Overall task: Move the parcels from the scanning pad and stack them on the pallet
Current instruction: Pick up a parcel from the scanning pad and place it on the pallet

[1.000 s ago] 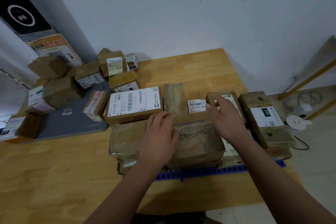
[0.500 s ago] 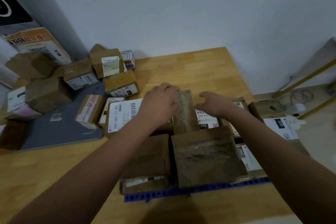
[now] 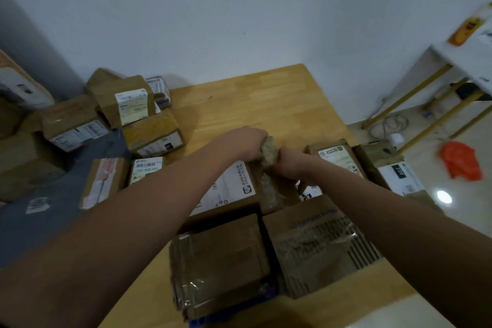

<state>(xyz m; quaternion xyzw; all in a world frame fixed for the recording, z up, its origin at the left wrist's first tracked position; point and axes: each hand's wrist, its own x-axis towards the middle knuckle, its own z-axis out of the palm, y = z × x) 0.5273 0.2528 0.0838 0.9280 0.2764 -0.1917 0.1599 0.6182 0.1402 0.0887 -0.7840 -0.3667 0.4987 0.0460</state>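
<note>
A narrow taped brown parcel (image 3: 270, 189) stands among the parcels at the far side of the stack. My left hand (image 3: 241, 142) grips its far end from the left, and my right hand (image 3: 288, 165) grips it from the right. Two flat brown parcels (image 3: 221, 261) (image 3: 319, 242) lie in front on the blue pallet (image 3: 229, 315), of which only a strip shows. A wide parcel with a white label (image 3: 229, 189) lies under my left forearm. The grey scanning pad (image 3: 48, 202) at the left carries several parcels (image 3: 125, 101).
Labelled parcels (image 3: 336, 154) (image 3: 391, 168) sit at the stack's right end near the wooden table's (image 3: 253, 104) right edge. An orange bag (image 3: 460, 160) and cables lie on the floor at right, beside a yellow-legged table (image 3: 452, 72).
Both hands left the near flat parcel, reached forward and closed on the narrow parcel's far end. The view tilted down and swung right.
</note>
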